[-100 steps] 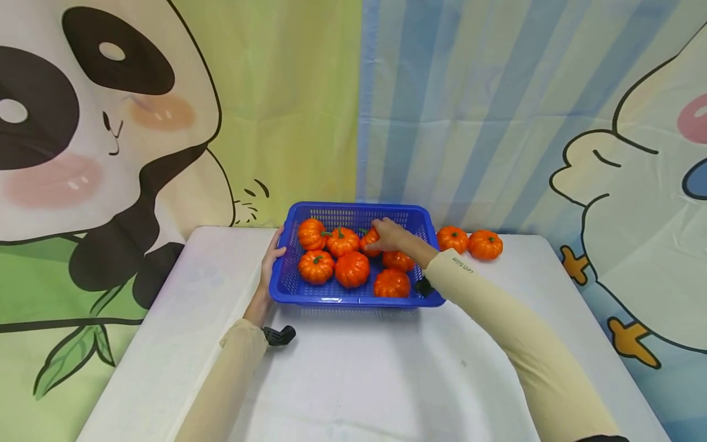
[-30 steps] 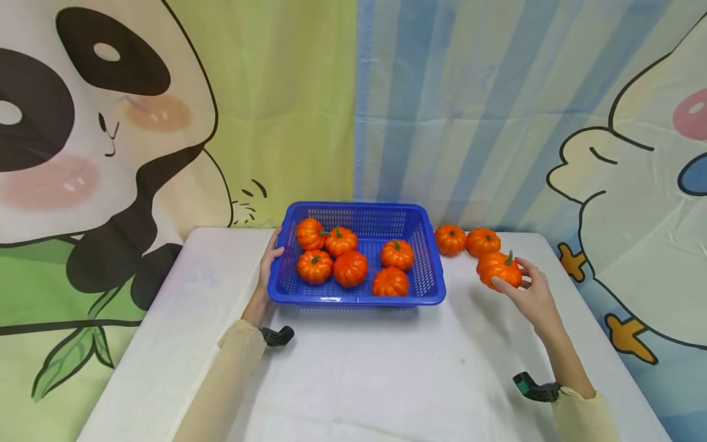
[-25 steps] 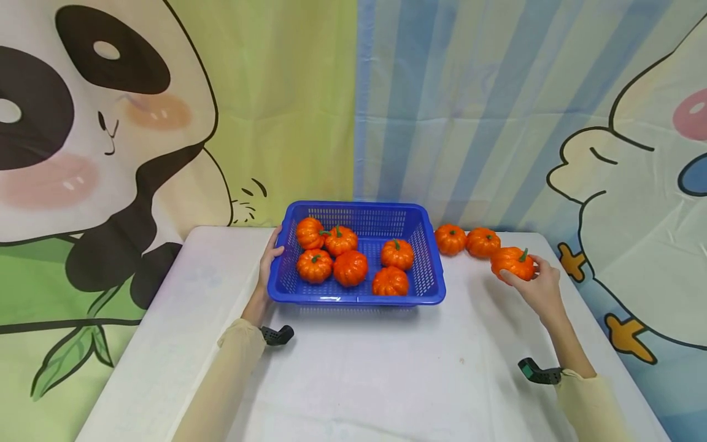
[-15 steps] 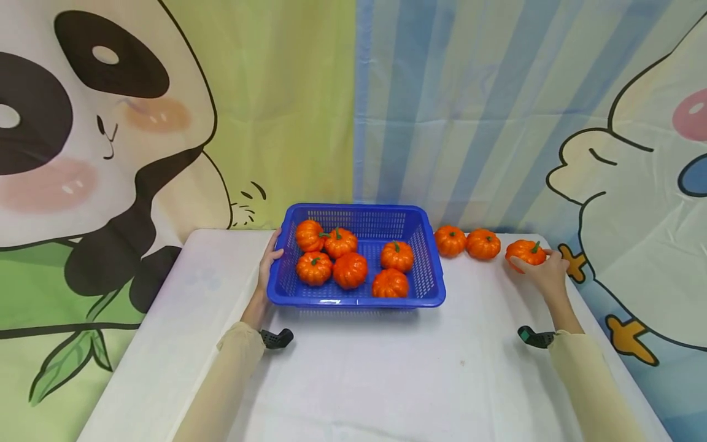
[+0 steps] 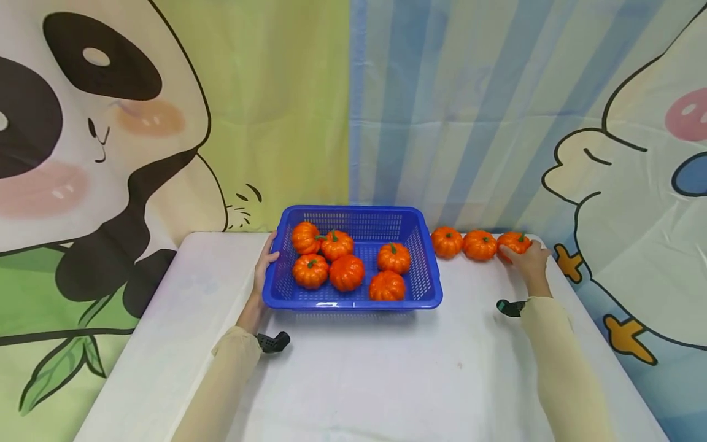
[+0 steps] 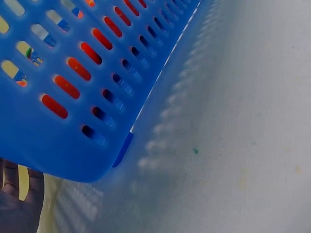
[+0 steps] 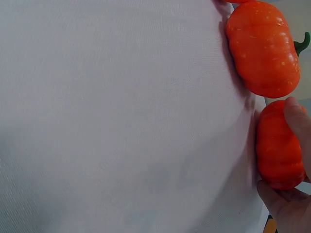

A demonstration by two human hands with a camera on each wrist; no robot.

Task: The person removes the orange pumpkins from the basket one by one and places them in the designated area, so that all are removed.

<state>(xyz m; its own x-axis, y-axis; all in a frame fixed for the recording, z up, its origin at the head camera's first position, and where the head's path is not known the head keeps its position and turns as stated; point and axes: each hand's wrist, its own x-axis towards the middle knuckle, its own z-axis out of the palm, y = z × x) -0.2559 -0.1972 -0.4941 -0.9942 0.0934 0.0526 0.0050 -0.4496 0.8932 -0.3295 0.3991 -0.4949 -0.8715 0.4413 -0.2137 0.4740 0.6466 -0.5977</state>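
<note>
At the left side of a blue plastic basket (image 5: 353, 305), my left hand (image 5: 262, 268) holds the wall, thumb at the rim and fingers along the outside. In the left wrist view part of that hand (image 6: 19, 199) shows below the slotted wall. Several small orange pumpkins (image 5: 348, 273) with green stems lie in the basket. My right hand (image 5: 530, 261) grips another pumpkin (image 5: 512, 240) at the table's back right, the last in a row of three. In the right wrist view, thumb and fingers lie around this pumpkin (image 7: 277, 145), close beside the middle pumpkin (image 7: 265, 48).
The row's first pumpkin (image 5: 446, 242) sits just right of the basket. A white cloth covers the table (image 5: 364, 374), whose back edge runs along a printed curtain (image 5: 420, 123). Each wrist wears a small black camera (image 5: 274, 342).
My right hand took a pumpkin out of the basket, carried it right, and brought it down to the table at the end of the row. The left hand has stayed at the basket.
</note>
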